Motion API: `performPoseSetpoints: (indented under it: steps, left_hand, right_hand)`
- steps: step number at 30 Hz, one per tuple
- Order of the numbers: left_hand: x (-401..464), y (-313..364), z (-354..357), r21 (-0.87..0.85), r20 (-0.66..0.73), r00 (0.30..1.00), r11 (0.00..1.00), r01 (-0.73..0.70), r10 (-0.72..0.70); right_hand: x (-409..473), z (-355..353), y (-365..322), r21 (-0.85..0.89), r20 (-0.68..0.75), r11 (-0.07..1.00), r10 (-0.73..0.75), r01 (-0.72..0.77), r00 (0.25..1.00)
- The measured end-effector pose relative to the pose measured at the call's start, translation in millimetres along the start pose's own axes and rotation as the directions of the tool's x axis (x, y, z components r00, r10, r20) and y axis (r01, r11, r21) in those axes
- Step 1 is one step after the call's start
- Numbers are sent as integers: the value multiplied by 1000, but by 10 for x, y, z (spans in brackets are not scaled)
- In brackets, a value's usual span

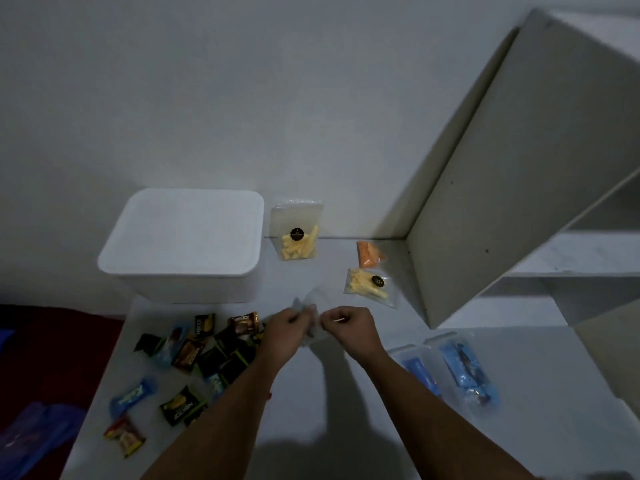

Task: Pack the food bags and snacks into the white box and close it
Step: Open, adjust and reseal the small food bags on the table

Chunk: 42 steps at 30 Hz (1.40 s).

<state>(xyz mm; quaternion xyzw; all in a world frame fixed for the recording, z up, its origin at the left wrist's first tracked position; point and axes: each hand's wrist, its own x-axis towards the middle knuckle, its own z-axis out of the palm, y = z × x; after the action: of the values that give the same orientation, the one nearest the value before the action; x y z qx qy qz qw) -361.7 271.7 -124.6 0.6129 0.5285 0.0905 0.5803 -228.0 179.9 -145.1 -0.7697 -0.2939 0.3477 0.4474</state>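
Note:
The white box [183,237] stands at the back left of the table with its lid on. My left hand [285,329] and my right hand [349,327] meet at the table's middle, both pinching a clear plastic bag [313,303] between them. A clear bag of yellow sticks [298,233] leans upright against the wall beside the box. Another yellow-stick bag [369,287] and an orange food bag [370,253] lie to the right. Several small snack packets [204,351] are scattered left of my hands. Two bags of blue-wrapped snacks [464,370] lie at the right.
A white shelf unit [502,168] rises at the right, its side panel close to the food bags. The white table [346,393] ends at the left beside a dark red surface [52,341] and a blue plastic bag [31,431]. The wall is just behind the box.

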Motion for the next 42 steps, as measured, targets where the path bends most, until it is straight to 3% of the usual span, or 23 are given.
performPoseSetpoints:
  steps: [2,8,10,14,18,21,23,27,33,38,42]
  left_hand:
    - [-127,53,-109,-20,49,999,1000,-8,9]
    - [-520,105,-347,157,1,989,976,-149,151]
    - [-707,129,-375,227,-15,985,960,-164,172]
    - [-1007,99,-435,280,-15,979,941,-189,201]
    - [-1251,58,-580,214,-44,965,945,-245,260]
    - [-1379,48,-735,117,-179,890,907,-404,419]
    - [-1424,57,-823,25,-201,831,851,-524,518]
    - [-1540,121,-884,72,-167,784,801,-594,597]
    - [-1624,182,-921,-122,-213,823,822,-557,526]
    - [-1711,226,-961,-296,-163,883,832,-470,441]
    - [-1768,290,-987,-317,-139,877,818,-480,460]
  right_hand:
    - [-193,36,-187,-63,19,995,-72,73,997]
    - [-618,53,-466,-289,-37,938,-213,194,976]
    - [-716,50,-527,-340,-129,922,-240,184,962]
    - [-906,0,-711,-275,-256,956,-174,101,951]
    - [-1025,-95,-944,-246,-98,943,-254,224,962]
    - [-1146,-189,-1197,-245,84,926,-274,286,958]
    - [-1217,-266,-1357,-234,163,929,-254,287,953]
    - [-1312,-335,-1575,-181,296,950,-193,253,936]
    - [-1456,-370,-1625,68,307,981,-192,180,932]
    - [-1487,-319,-1569,129,236,964,-260,234,936]
    - [-1516,-308,-1586,159,261,964,-247,211,933]
